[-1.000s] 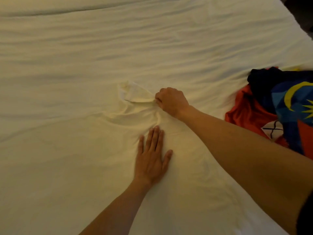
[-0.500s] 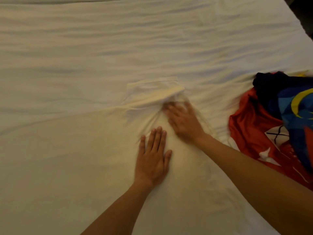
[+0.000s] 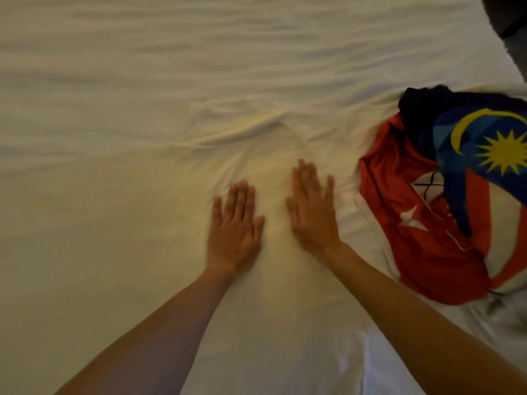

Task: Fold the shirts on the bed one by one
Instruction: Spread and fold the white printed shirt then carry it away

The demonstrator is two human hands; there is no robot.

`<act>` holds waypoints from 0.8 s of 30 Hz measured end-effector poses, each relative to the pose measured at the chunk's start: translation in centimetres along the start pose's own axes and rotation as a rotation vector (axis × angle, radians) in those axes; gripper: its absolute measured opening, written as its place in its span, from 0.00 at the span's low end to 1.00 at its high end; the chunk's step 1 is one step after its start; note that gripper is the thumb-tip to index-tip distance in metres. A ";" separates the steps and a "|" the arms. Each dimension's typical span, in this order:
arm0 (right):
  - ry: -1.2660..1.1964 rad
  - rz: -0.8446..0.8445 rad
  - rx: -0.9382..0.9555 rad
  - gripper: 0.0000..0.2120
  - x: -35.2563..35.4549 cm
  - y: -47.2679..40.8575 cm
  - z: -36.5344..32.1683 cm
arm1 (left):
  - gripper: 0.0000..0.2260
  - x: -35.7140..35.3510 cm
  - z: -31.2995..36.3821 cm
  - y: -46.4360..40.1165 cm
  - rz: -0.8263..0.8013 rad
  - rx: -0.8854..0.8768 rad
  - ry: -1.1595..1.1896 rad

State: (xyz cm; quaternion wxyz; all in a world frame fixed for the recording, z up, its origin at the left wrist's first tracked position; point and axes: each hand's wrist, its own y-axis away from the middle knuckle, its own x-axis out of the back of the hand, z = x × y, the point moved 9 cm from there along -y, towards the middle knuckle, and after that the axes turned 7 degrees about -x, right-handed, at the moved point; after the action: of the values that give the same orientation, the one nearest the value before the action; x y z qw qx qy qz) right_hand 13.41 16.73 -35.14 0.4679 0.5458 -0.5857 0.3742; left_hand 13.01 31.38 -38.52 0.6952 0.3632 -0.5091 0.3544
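A pale cream shirt (image 3: 265, 143) lies spread on the bed in front of me, its colour almost the same as the sheet. One sleeve (image 3: 228, 109) is laid out flat at the far end. My left hand (image 3: 233, 226) presses flat on the shirt with straight fingers. My right hand (image 3: 312, 212) lies flat beside it, a palm's width to the right, fingers straight and a little blurred. Neither hand holds any cloth.
A heap of coloured shirts (image 3: 445, 195) in red, blue and yellow sits at the right. The white bed sheet (image 3: 114, 67) stretches wrinkled to the left and far side. The bed's right edge (image 3: 510, 52) runs past a dark floor.
My right hand let go of the sleeve it gripped, spread it out flat, then slid back toward me and now lies flat beside my left hand, which stayed in place.
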 end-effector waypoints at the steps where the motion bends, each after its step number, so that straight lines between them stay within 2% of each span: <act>1: 0.031 -0.063 0.185 0.28 -1.4 2.8 -1.7 | 0.30 0.0 0.1 0.3 -0.007 0.005 0.005; 2: 0.078 -0.121 0.217 0.28 -2.1 4.9 -1.5 | 0.30 -0.1 0.2 0.9 -0.017 0.004 0.012; 3: 0.111 -0.118 0.093 0.28 -2.0 5.4 0.5 | 0.30 -0.1 0.1 1.5 -0.022 -0.002 0.016; 5: 0.085 -0.016 -0.495 0.30 -0.4 6.3 7.2 | 0.31 -0.1 -0.3 3.5 -0.023 -0.006 0.024; 6: 0.087 0.015 -0.639 0.30 0.3 7.5 8.0 | 0.31 -0.2 -0.6 4.7 -0.019 0.009 0.028; 7: 0.072 0.046 -0.578 0.31 0.6 8.5 6.7 | 0.31 -0.3 -0.8 6.1 -0.017 0.031 0.038; 9: 0.049 -0.025 -0.086 0.30 -1.2 11.7 0.8 | 0.31 -0.6 -0.5 8.6 -0.023 0.060 0.062; 10: 0.084 -0.070 0.065 0.29 -2.2 14.0 -0.5 | 0.31 -0.8 -0.1 9.8 -0.022 0.056 0.066; 11: 0.117 -0.104 0.064 0.29 -2.6 15.5 0.1 | 0.31 -0.9 0.2 11.1 -0.022 0.044 0.066; 12: 0.125 -0.110 -0.116 0.29 -2.5 16.4 2.4 | 0.31 -1.1 0.5 12.4 -0.026 0.033 0.066; 14: 0.096 -0.036 -0.627 0.31 -0.9 18.5 7.8 | 0.31 -1.4 0.1 15.0 -0.035 0.053 0.062; 15: 0.071 -0.031 -0.696 0.31 -0.5 19.6 8.0 | 0.31 -1.5 -0.3 16.3 -0.039 0.077 0.062; 16: 0.035 -0.046 -0.566 0.32 -0.5 20.3 6.2 | 0.32 -1.5 -0.4 17.4 -0.049 0.093 0.067; 17: -0.001 -0.082 -0.338 0.31 -0.9 21.4 3.3 | 0.32 -1.6 0.0 18.6 -0.067 0.084 0.074; 18: -0.014 -0.143 -0.132 0.31 -1.7 23.6 0.4 | 0.32 -1.8 0.8 19.9 -0.085 0.044 0.082; 19: -0.016 -0.207 -0.004 0.31 -2.6 26.3 -1.5 | 0.31 -2.1 1.7 21.4 -0.104 -0.018 0.088; 20: -0.003 -0.258 0.030 0.31 -3.3 28.9 -2.3 | 0.31 -2.5 2.6 23.1 -0.123 -0.086 0.090; 23: 0.041 -0.275 -0.052 0.36 -3.9 35.2 -1.6 | 0.32 -3.6 3.7 28.6 -0.180 -0.219 0.082; 24: 0.034 -0.283 -0.025 0.39 -3.9 37.0 -1.9 | 0.33 -3.9 3.5 30.4 -0.196 -0.247 0.078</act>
State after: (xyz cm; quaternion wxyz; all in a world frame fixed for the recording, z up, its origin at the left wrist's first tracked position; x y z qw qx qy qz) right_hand -23.10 24.27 -35.60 0.5327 0.6108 -0.4994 0.3063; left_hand -15.69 42.59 -37.10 0.7851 0.3087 -0.4835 0.2336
